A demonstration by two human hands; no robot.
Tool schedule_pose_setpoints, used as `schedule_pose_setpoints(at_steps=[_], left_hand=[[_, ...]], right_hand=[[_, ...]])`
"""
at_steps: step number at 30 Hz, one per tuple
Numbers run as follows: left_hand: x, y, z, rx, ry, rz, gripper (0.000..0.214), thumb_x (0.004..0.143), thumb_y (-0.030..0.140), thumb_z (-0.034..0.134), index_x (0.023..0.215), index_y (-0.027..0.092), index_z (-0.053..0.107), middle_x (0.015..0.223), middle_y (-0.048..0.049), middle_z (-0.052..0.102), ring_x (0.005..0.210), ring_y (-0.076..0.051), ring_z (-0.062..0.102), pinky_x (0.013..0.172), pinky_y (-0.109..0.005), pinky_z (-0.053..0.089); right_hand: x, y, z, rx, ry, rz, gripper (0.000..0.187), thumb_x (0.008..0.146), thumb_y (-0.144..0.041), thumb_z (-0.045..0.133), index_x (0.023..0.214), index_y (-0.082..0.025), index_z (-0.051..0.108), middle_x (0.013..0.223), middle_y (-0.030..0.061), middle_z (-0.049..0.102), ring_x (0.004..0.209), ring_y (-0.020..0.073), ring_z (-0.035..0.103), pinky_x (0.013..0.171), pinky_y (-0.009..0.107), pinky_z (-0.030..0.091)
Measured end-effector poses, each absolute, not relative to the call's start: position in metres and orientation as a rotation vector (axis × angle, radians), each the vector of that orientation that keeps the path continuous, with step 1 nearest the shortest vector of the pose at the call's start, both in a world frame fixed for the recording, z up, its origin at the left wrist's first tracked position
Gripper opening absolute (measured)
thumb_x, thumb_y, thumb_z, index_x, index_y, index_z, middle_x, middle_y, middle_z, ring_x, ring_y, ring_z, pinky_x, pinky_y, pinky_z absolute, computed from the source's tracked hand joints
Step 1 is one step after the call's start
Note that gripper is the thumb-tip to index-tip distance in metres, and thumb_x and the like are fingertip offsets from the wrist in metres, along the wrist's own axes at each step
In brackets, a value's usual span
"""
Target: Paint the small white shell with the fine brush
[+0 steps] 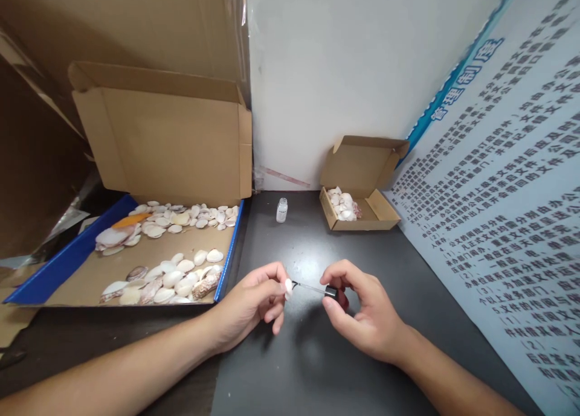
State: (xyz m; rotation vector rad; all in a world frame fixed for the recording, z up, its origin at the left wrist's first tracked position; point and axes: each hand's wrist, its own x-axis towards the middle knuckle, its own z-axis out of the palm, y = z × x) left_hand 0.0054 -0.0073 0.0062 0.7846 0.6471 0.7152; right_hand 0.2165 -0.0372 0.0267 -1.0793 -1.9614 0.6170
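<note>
My left hand (254, 304) pinches a small pale shell (288, 287) between thumb and fingers above the dark table (317, 368). My right hand (362, 313) grips the black cap (330, 292) of a thin brush applicator (310, 288), whose tip touches the shell. A small clear bottle (281, 210) stands open and upright farther back on the table, apart from both hands.
A large open cardboard box (67, 265) with blue edges lies at the left, holding several shells (172, 277). A small open cardboard box (376, 214) with several shells sits at the back right. A printed poster (498, 223) leans along the right. A white wall is behind.
</note>
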Motion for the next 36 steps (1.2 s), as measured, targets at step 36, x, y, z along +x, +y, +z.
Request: schedule_pose_setpoints(at_steps=[36], left_hand=[[0.0048, -0.0072, 0.0086, 0.798, 0.717, 0.702, 0.011, 0.079, 0.023, 0.066, 0.077, 0.017, 0.057, 0.060, 0.0055, 0.045, 0.045, -0.005, 0.034, 0.045, -0.019, 0.043]], right_hand=[[0.2154, -0.0372, 0.0263, -1.045, -2.021, 0.562, 0.012, 0.081, -0.014, 0.056, 0.089, -0.022, 0.053, 0.064, -0.0072, 0.048, 0.051, 0.0068, 0.050, 0.052, 0.017, 0.044]])
